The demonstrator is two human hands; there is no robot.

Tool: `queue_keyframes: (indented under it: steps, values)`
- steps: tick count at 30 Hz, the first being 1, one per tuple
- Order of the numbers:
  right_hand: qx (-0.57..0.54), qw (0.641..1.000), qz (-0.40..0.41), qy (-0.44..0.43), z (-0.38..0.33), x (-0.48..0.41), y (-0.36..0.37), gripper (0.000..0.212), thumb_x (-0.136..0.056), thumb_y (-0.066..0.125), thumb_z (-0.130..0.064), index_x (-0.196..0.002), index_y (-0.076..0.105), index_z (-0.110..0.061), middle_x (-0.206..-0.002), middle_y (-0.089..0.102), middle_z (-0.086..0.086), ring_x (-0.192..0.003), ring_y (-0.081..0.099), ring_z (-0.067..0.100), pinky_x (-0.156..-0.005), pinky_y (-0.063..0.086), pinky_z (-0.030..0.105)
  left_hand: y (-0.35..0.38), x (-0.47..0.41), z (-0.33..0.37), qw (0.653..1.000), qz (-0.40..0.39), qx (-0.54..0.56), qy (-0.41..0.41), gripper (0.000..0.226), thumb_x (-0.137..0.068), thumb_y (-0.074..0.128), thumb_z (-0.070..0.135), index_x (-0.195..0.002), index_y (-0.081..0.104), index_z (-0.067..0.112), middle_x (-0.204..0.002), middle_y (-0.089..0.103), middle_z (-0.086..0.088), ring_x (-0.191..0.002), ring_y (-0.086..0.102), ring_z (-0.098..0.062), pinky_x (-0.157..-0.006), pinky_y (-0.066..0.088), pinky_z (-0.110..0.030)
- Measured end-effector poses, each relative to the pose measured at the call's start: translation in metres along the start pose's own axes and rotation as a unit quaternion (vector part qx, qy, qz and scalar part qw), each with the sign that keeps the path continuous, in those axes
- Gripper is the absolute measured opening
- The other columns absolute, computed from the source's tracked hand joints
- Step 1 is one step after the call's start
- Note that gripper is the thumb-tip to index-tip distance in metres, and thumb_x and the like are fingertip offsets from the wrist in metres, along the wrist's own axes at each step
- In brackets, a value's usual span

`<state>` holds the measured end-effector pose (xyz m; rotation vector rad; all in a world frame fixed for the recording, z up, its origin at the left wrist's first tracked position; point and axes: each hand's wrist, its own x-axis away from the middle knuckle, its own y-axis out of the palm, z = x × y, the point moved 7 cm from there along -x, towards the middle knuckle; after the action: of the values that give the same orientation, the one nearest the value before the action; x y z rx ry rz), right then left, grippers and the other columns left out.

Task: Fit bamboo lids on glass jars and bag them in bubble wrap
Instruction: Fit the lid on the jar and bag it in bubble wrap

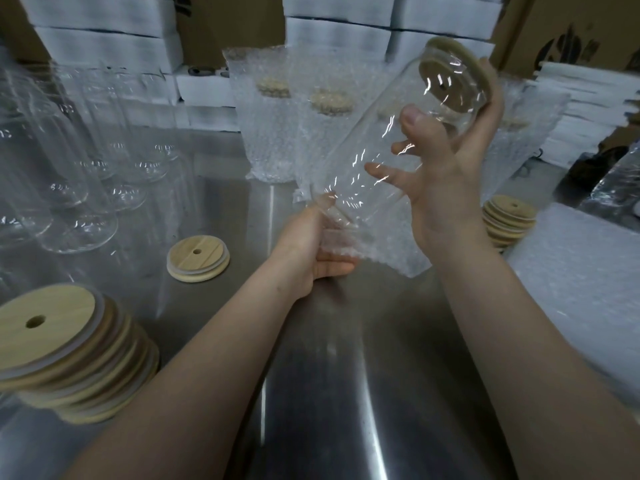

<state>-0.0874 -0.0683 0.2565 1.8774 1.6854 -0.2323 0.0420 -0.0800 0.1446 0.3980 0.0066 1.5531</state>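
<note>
R hand (446,188) on jar (377,133), L hand (311,251) on bag (384,252)

Head view, as I read it from my station. Both bare forearms rise from the lower edge and converge toward the centre: the left forearm (207,358) slants up to the right, the right forearm (502,323) up to the left. The left hand (317,251) sits lower, palm turned inward, with its fingers curled to pinch the mouth of a bubble-wrap bag (381,251). The right hand (446,188) is raised above it, wrist nearly straight. Its thumb (412,121) and spread fingers (379,172) wrap a tilted jar (363,161) near the lidded end. The hands are near each other; I cannot tell whether they touch.
</note>
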Motion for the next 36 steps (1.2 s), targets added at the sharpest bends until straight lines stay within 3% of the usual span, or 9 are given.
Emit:
queue_keyframes:
  steps: [4,8,14,18,23,29,31,34,36]
  values:
    - [0.036,0.999,0.011,-0.035,-0.001,0.0,-0.002,0.078,-0.077,0.075,-0.02,-0.139,0.028,-0.027,-0.144,0.039,0.018,-0.109,0.06,0.025,-0.075,0.06,0.049,-0.001,-0.003,0.0,1.0,0.012,0.013,0.005,0.016,-0.092,0.056,0.028,-0.09,0.063,0.014,-0.065,0.069,-0.004,-0.043,0.064,-0.019,-0.041,0.049,-0.022]
    - [0.066,0.996,0.003,-0.061,-0.001,-0.001,-0.002,0.077,-0.078,0.074,-0.015,-0.138,0.026,-0.024,-0.147,0.034,0.023,-0.129,0.048,0.037,-0.091,0.052,0.062,-0.003,-0.005,-0.001,0.999,0.034,0.018,0.012,0.021,-0.092,0.057,0.021,-0.107,0.062,0.008,-0.089,0.062,-0.012,-0.045,0.066,-0.021,-0.041,0.049,-0.023]
    - [0.142,0.98,-0.007,-0.14,-0.009,-0.001,-0.005,0.088,-0.076,0.077,-0.026,-0.145,0.023,-0.017,-0.144,0.034,0.01,-0.112,0.055,0.041,-0.084,0.052,0.06,-0.008,-0.005,0.004,0.997,0.048,0.041,0.046,0.008,-0.087,0.062,0.019,-0.091,0.065,0.013,-0.06,0.065,0.001,-0.045,0.065,-0.02,-0.041,0.048,-0.021]
    - [0.172,0.967,0.003,-0.186,-0.013,0.0,-0.007,0.084,-0.077,0.077,-0.021,-0.142,0.024,-0.017,-0.135,0.039,0.009,-0.1,0.05,0.022,-0.077,0.055,0.05,-0.015,-0.003,0.009,0.991,0.086,0.071,0.075,0.014,-0.087,0.059,0.027,-0.087,0.063,0.014,-0.058,0.065,0.002,-0.042,0.061,-0.02,-0.041,0.044,-0.02]
    - [0.213,0.955,-0.004,-0.206,-0.008,0.001,-0.007,0.087,-0.077,0.079,-0.018,-0.145,0.026,-0.008,-0.137,0.038,0.01,-0.1,0.05,0.029,-0.078,0.05,0.027,-0.023,0.004,0.026,0.972,0.145,0.015,0.185,0.047,-0.092,0.055,0.055,-0.087,0.063,0.009,-0.057,0.059,0.009,-0.043,0.052,-0.012,-0.041,0.038,-0.02]
    - [0.226,0.952,0.032,-0.205,-0.005,0.004,-0.011,0.084,-0.079,0.08,-0.023,-0.145,0.029,-0.01,-0.136,0.039,0.0,-0.107,0.051,0.027,-0.076,0.048,0.021,-0.012,0.025,0.046,0.926,0.137,-0.06,0.347,0.035,-0.094,0.047,0.048,-0.082,0.069,0.023,-0.088,0.067,0.009,-0.092,0.061,-0.009,-0.08,0.044,-0.021]
    - [0.213,0.955,0.047,-0.2,-0.003,0.003,-0.014,0.081,-0.08,0.08,-0.023,-0.143,0.031,-0.01,-0.13,0.04,-0.008,-0.106,0.051,0.025,-0.078,0.048,0.02,-0.004,0.029,0.047,0.912,0.109,-0.133,0.371,0.03,-0.084,0.053,0.056,-0.1,0.065,0.033,-0.111,0.062,0.01,-0.115,0.052,-0.01,-0.095,0.039,-0.021]
    - [0.198,0.958,0.068,-0.198,-0.002,0.001,-0.019,0.077,-0.082,0.079,-0.021,-0.142,0.032,-0.009,-0.126,0.038,-0.017,-0.106,0.05,0.012,-0.083,0.046,0.018,0.007,0.034,0.046,0.873,0.095,-0.244,0.411,0.073,-0.071,0.065,0.058,-0.136,0.044,0.031,-0.124,0.041,0.03,-0.131,0.039,-0.01,-0.11,0.031,-0.027]
    - [0.191,0.96,0.081,-0.19,-0.001,0.0,-0.022,0.074,-0.082,0.078,-0.02,-0.139,0.033,-0.01,-0.127,0.039,-0.012,-0.105,0.048,-0.002,-0.085,0.043,0.013,0.012,0.034,0.044,0.856,0.091,-0.282,0.424,0.084,-0.068,0.075,0.042,-0.14,0.036,0.024,-0.128,0.037,0.03,-0.135,0.037,-0.014,-0.114,0.031,-0.04]
